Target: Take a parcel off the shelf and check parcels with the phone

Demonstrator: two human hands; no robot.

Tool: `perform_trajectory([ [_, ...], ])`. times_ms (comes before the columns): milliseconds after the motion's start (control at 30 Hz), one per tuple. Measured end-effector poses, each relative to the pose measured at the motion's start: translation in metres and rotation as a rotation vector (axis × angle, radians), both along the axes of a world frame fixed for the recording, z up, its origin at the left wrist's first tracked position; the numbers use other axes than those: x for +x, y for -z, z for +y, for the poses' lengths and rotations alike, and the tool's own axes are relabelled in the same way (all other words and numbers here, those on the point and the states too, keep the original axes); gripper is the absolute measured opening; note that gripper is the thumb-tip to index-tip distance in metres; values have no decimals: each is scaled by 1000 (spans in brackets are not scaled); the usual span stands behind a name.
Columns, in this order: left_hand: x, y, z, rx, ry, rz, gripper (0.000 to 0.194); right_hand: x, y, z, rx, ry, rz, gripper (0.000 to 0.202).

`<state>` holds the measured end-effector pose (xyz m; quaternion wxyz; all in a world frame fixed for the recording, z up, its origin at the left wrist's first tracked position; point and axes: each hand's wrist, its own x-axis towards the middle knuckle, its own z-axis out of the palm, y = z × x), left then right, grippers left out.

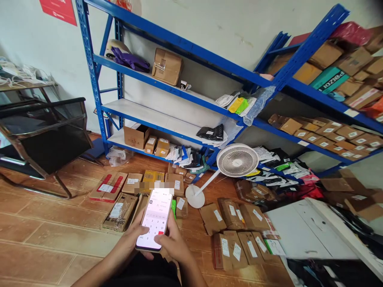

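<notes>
Wood-grain floor; both hands grip flat glossy phone.

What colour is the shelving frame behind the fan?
Blue, with white shelf boards; the shelving frame shows clearly in the head view.

A reddish-brown tiled floor carries flat brown cardboard parcels with white labels, a second cluster of them to the right, and a white standing fan tilted over. The blue metal shelving rack with white boards holds an open brown carton, a taped cardboard box and a purple cloth.
</notes>
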<state>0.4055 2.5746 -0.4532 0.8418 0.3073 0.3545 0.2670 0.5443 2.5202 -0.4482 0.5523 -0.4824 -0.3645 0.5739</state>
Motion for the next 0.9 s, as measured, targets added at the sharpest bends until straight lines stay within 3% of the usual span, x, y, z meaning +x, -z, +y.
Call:
perform_trajectory([
  [133, 3, 2, -2, 15, -25, 75, 106, -2, -8, 1, -14, 42, 3, 75],
  [267, 1, 2, -2, -35, 3, -46, 98, -3, -12, 0, -40, 79, 21, 70],
  [433, -1, -12, -6, -78, 55, -73, 110, -2, -8, -3, -23, 115, 68, 70],
  [600, -1, -24, -11, -60, 94, 19, 117, -1, -3, -7, -49, 155, 69, 58],
  [700, -2, -20, -11, -47, 127, 20, 117, -3, -2, -6, -78, 209, 37, 48],
  [900, -7, 5, -10, -64, 168, -128, 115, -5, -4, -2, -137, 304, 24, 35],
])
